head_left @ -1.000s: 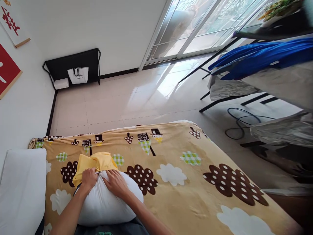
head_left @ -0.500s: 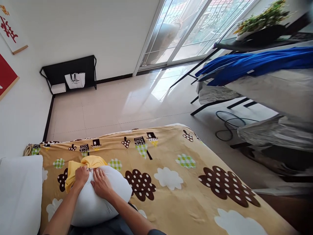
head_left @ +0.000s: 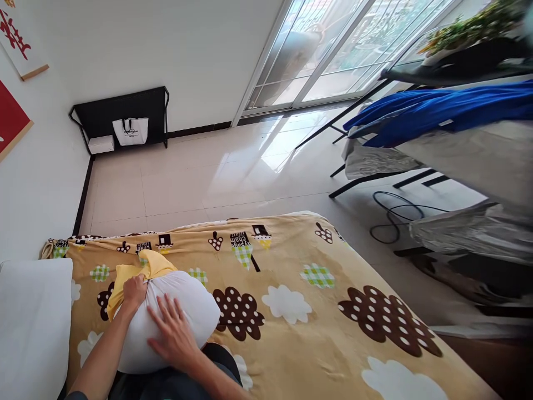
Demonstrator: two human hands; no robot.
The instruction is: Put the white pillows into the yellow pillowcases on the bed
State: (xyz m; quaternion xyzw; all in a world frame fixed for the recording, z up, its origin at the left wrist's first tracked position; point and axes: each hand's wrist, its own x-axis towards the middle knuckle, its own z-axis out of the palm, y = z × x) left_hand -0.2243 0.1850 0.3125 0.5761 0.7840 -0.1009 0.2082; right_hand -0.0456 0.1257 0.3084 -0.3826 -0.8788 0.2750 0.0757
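Observation:
A plump white pillow [head_left: 189, 300] rests across my lap at the bed's near edge. Gathered at its far left end is a yellow cloth [head_left: 155, 263] that looks like a pillowcase. My left hand [head_left: 135, 291] is closed where the yellow cloth meets the pillow, and the white fabric puckers towards its fingers. Whether it also pinches some of the pillow is hidden. My right hand [head_left: 172, 333] lies flat on top of the pillow, fingers spread.
A tan patterned blanket [head_left: 291, 344] covers the bed. Another white pillow [head_left: 35, 316] lies at the left. Beyond are a black rack [head_left: 95, 114] with a white bag [head_left: 132, 132], and a glass door [head_left: 325, 55]. Blue cloth [head_left: 416, 108] hangs over furniture at right.
My right hand has slid back towards me from the pillow's yellow end and spread its fingers. My left hand keeps its grip, drawn slightly left. The yellow cloth has shifted shape.

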